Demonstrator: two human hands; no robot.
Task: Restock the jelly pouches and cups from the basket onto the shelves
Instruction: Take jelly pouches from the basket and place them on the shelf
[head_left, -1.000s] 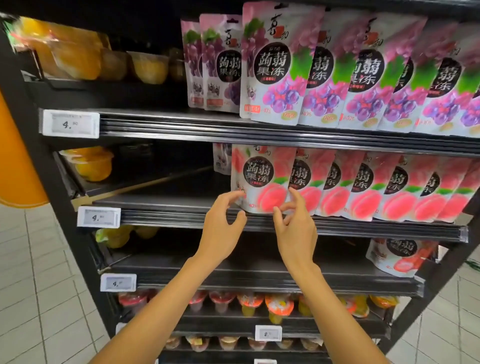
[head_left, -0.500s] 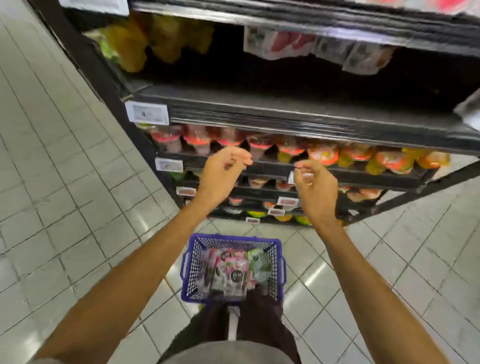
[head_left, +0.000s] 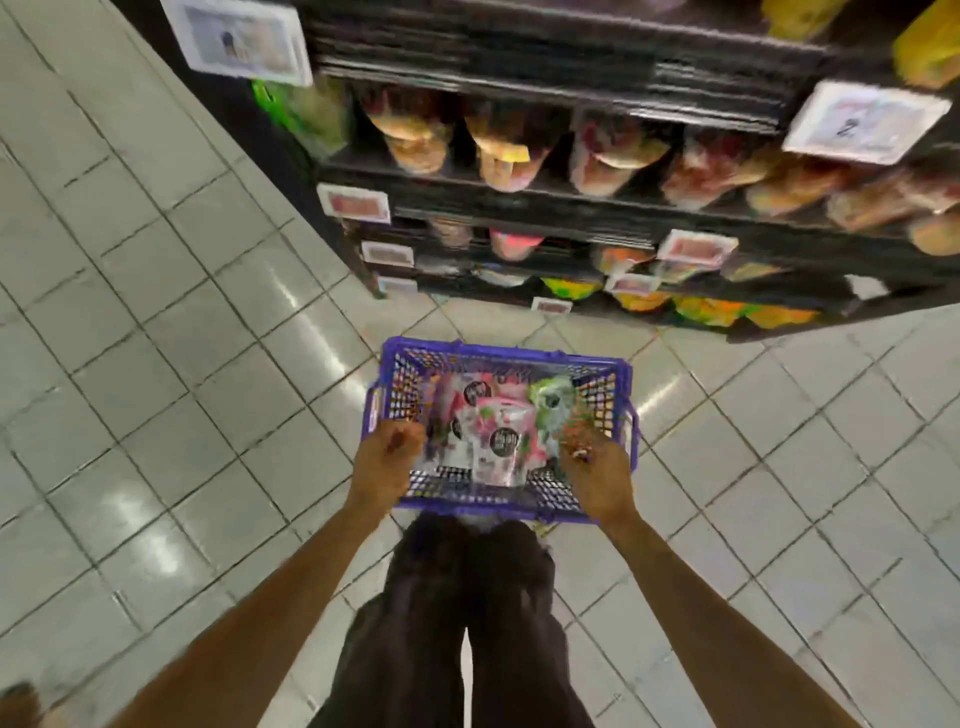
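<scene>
A purple mesh basket (head_left: 500, 354) stands on the tiled floor in front of my feet. Pink and white jelly pouches (head_left: 501, 441) lie in it, with a green pouch (head_left: 553, 402) on the right. My left hand (head_left: 387, 465) hovers over the basket's left near corner, fingers loosely curled and holding nothing. My right hand (head_left: 597, 470) is over the right near corner, also curled and empty, its fingertips close to the green pouch. Jelly cups (head_left: 613, 156) fill the low shelves beyond the basket. The picture is blurred by motion.
The black shelf unit (head_left: 519, 202) rises just behind the basket, with white price tags (head_left: 865, 122) along its edges. My legs in dark trousers (head_left: 467, 623) are right behind the basket. Grey floor tiles (head_left: 156, 364) spread out to the left and right.
My view has swung from the peach pouch shelf down to the floor. Both hands have dropped from shelf height to just over the basket, still empty.
</scene>
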